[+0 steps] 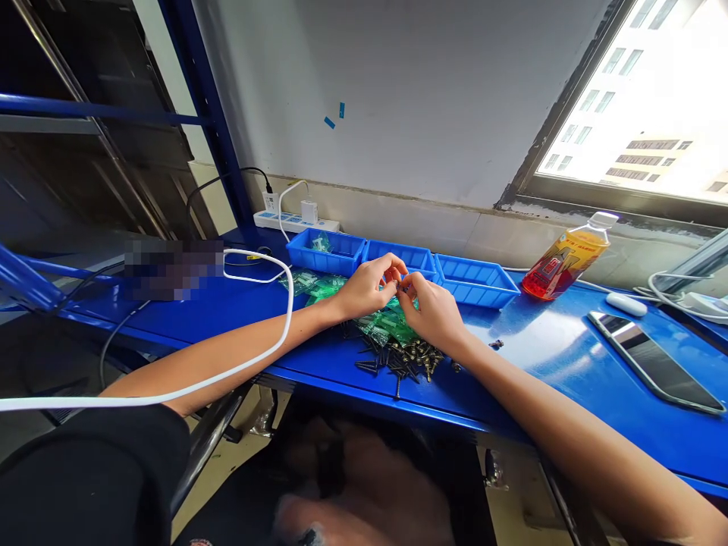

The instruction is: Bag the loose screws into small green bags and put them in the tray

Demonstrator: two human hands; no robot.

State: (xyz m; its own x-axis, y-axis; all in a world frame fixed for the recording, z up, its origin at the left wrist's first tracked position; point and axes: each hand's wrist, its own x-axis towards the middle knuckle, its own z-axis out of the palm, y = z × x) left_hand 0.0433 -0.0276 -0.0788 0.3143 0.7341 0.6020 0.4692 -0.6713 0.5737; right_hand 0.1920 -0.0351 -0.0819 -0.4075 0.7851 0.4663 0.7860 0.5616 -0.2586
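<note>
Head view: screws (406, 359) beneath hands (398, 299).

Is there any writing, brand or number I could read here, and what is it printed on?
None can be read.
Bottle: its red and yellow label carries print, too small and blurred to read.
Phone: screen dark, no text.
Power strip: no legible marking.
A patch left of the blue bins is pixelated.

On the worktop (557, 356), 3 trays (415, 262) sit behind my screws (406, 360); bottle (566, 262) and phone (654, 360) lie at frame right.
</note>
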